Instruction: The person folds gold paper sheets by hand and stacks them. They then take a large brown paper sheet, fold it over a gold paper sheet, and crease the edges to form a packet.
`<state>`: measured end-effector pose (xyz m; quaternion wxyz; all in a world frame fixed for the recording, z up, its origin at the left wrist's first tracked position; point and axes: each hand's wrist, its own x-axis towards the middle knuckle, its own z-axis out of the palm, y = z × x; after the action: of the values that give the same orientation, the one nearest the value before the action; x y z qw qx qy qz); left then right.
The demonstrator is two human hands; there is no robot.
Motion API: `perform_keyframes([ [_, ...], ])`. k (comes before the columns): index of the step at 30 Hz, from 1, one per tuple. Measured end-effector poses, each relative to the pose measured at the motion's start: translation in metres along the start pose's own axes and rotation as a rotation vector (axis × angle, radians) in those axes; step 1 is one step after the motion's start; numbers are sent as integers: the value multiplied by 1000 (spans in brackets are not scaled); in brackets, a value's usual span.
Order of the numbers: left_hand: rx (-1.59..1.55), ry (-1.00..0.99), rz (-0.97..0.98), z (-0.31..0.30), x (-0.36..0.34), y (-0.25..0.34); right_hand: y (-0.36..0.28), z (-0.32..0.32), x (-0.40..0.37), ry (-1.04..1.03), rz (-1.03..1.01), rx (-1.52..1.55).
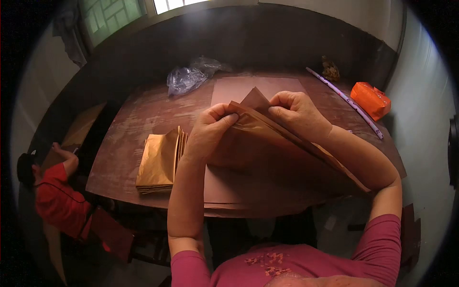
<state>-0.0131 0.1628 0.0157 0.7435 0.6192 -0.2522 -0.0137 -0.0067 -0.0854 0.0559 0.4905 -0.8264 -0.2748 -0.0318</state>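
A large golden-brown sheet (282, 138), folded over, is held up above the table and slants down toward the right. My left hand (215, 125) pinches its upper left corner between thumb and fingers. Close by, my right hand (295, 112) pinches the upper edge, beside a pointed corner that sticks up between the hands. Left of my left forearm lies a stack of folded gold sheets (158, 160). Under the held sheet, a flat brownish sheet or board (277, 85) rests on the table.
The reddish-brown table (124, 138) carries crumpled clear plastic (186, 80) at the back, a long patterned roll (344, 101), an orange package (370, 100) and a small crumpled brown item (330, 69) at the right. A person in red (62, 196) is at the far left.
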Motion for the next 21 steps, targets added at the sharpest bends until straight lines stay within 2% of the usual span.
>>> perform_keyframes([
  [7,-78,48,61,4,1,1,-4,3,-2,48,-45,47],
  [12,-135,43,108,9,-3,9,-2,2,-1,48,25,14],
  [18,-101,24,153,-2,2,-3,0,0,-4,10,99,116],
  [21,83,90,194,-2,3,-7,1,0,-7,9,104,147],
])
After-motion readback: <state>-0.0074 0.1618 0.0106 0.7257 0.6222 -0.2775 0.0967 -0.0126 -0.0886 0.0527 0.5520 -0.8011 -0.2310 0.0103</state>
